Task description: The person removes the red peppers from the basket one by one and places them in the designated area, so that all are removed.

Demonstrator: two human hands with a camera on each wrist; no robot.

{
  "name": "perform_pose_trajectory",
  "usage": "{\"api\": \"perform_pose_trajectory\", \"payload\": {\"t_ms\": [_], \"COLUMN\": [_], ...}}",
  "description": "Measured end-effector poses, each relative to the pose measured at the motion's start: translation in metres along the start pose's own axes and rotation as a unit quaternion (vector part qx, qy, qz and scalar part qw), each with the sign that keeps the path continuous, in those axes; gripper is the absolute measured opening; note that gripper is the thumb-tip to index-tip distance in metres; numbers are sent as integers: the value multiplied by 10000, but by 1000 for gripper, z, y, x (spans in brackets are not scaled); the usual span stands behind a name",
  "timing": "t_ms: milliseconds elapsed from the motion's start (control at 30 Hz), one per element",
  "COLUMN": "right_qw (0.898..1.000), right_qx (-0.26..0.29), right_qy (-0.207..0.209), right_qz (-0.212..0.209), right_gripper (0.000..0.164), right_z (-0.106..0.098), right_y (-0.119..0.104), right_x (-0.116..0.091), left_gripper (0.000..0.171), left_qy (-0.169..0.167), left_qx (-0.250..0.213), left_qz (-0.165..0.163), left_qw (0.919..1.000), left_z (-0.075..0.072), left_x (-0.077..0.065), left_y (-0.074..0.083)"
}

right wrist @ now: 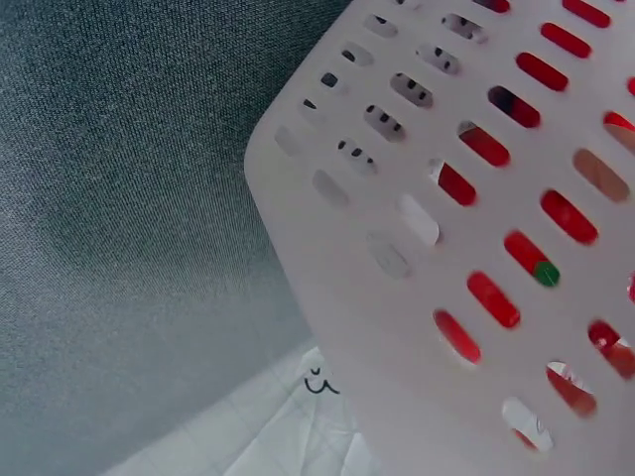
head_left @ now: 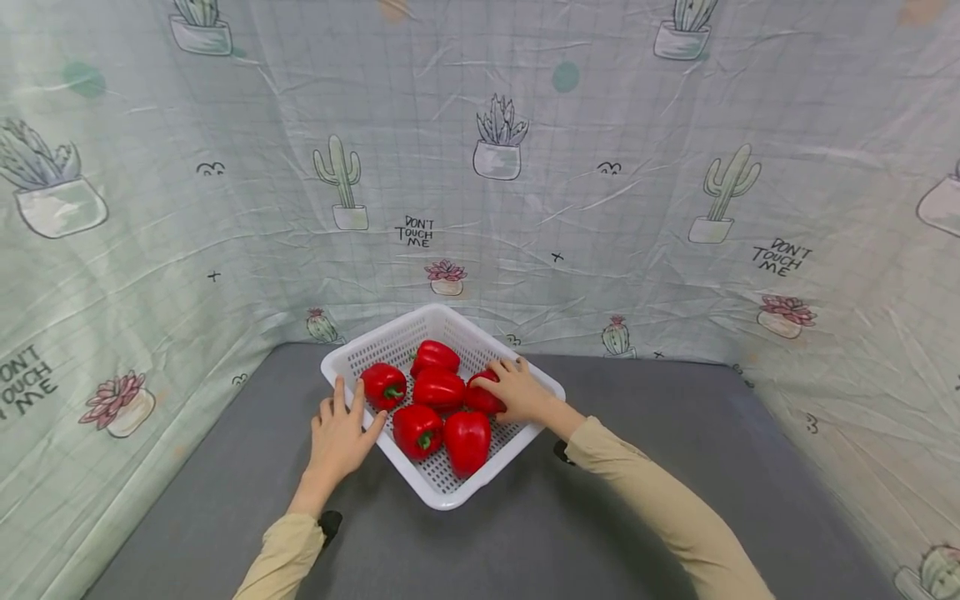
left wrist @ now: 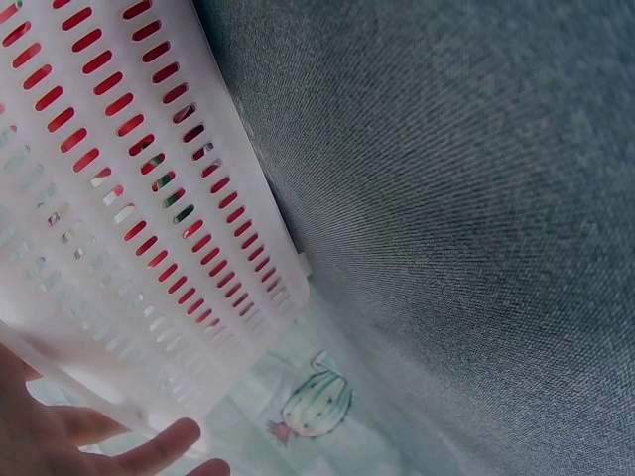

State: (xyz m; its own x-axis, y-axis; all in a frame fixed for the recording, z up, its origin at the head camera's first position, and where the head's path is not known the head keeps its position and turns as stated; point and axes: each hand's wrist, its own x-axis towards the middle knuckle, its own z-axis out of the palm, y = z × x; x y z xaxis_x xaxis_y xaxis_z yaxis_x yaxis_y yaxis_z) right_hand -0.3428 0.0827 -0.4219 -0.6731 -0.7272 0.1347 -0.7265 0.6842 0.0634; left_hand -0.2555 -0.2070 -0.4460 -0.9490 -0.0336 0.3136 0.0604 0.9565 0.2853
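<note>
A white slotted plastic basket (head_left: 442, 498) sits on the grey table, holding several red bell peppers. My right hand (head_left: 521, 393) reaches over the basket's right rim, its fingers curled round a red bell pepper (head_left: 483, 398) at the right side. That hand covers part of the pepper. At the left rim lies my left hand (head_left: 339, 435), fingers spread and fairly straight, with the fingertips at the edge near another bell pepper (head_left: 384, 385). In the left wrist view, fingers of the left hand (left wrist: 109, 446) show beside the basket wall (left wrist: 119, 238). The right wrist view shows mostly the basket wall (right wrist: 337, 258).
Other bell peppers (head_left: 467, 442) lie in the middle and front of the basket. The grey tabletop (head_left: 637, 392) extends around it. A pale curtain (head_left: 570, 208) printed with cacti and lettering hangs behind and at both sides.
</note>
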Motion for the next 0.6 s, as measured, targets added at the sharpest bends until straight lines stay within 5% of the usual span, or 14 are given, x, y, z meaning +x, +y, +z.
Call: {"api": "perform_pose_trajectory", "payload": {"t_ms": [267,600], "right_qw": [9993,9991], "right_qx": [323,103], "right_qy": [114,374], "right_qz": [178,160], "right_gripper": [70,73], "right_z": [-12,-24], "right_y": [4,3], "right_x": [-7,-20], "left_gripper": [72,72], "left_qy": [-73,-9], "left_qx": [-36,-38], "left_qz": [-72,-43], "left_qw": [9999,10000], "left_z": [-1,0], "left_x": [0,0], "left_y": [1,1]}}
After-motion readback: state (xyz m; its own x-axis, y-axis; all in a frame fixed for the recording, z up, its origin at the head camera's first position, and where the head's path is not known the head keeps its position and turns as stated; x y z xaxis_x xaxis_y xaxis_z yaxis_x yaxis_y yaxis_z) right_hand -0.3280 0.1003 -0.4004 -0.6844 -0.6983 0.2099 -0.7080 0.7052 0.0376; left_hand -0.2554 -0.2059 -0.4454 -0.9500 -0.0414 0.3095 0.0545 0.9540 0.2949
